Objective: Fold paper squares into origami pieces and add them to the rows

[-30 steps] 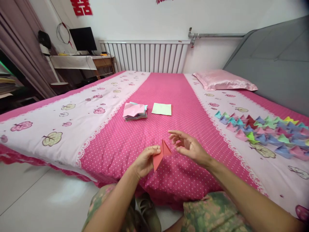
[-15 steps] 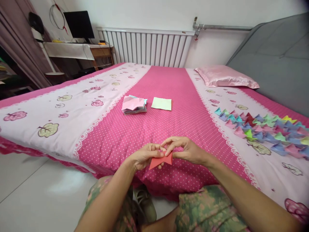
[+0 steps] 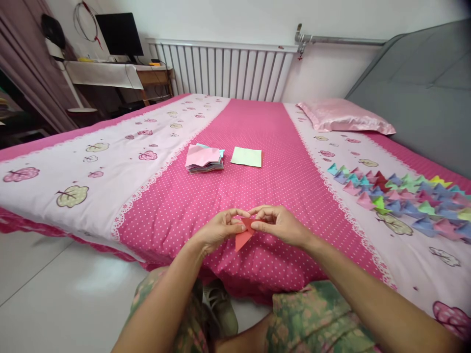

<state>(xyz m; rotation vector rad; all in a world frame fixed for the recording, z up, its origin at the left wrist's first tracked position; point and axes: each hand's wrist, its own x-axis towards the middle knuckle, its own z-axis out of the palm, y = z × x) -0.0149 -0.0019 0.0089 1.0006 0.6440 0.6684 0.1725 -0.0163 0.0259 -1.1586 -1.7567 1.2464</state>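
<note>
A small red folded paper [image 3: 243, 237] is pinched between both my hands just above the near edge of the pink dotted bedspread [image 3: 257, 122]. My left hand [image 3: 218, 229] grips its left side with thumb and fingertips. My right hand [image 3: 276, 224] pinches its upper right part, fingers curled. The two hands touch at the paper. Further back on the bed lie a stack of coloured paper squares [image 3: 204, 159] and a single pale green sheet [image 3: 246, 157].
Several folded paper pieces [image 3: 401, 201] in many colours lie in rows on the bed's right side. A pink pillow [image 3: 344, 117] and grey headboard [image 3: 415, 83] are at the right. A radiator [image 3: 224, 71] and a desk with a monitor [image 3: 119, 34] stand behind.
My right hand came from open and apart to pinching the red paper with my left hand. The paper was spread wide half a second ago and is now folded narrower.
</note>
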